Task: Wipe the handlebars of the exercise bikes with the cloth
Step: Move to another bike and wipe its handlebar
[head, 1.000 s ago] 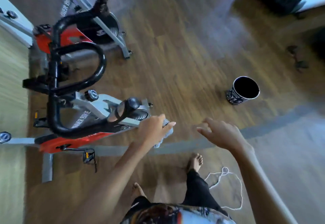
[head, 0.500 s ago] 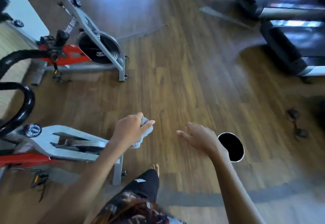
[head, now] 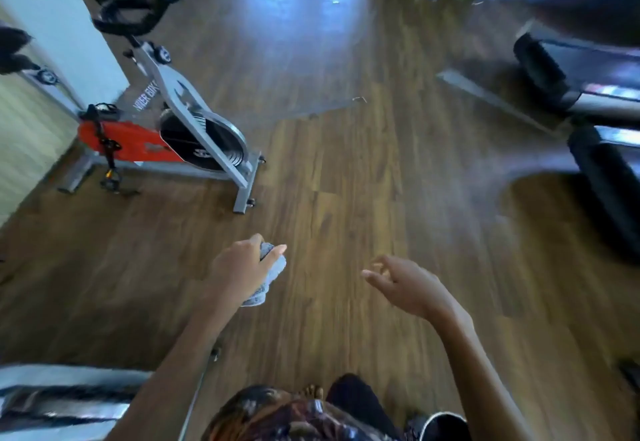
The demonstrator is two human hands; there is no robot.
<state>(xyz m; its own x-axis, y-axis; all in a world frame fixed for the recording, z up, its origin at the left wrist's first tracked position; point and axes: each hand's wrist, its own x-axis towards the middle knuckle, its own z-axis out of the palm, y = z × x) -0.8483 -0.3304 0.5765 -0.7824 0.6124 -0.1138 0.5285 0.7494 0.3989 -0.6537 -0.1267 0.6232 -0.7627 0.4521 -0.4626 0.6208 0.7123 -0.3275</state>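
Left hand [head: 239, 269] grips the cloth [head: 275, 267]; right hand [head: 408, 286] hangs relaxed, empty. The bike [head: 194, 129] stands ahead-left by the floor's [head: 346, 181] left edge, its handlebars [head: 121, 23] at the far end, nearer the left hand.

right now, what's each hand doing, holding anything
Left hand: grips the cloth.
Right hand: open, fingers loosely curled, holding nothing.
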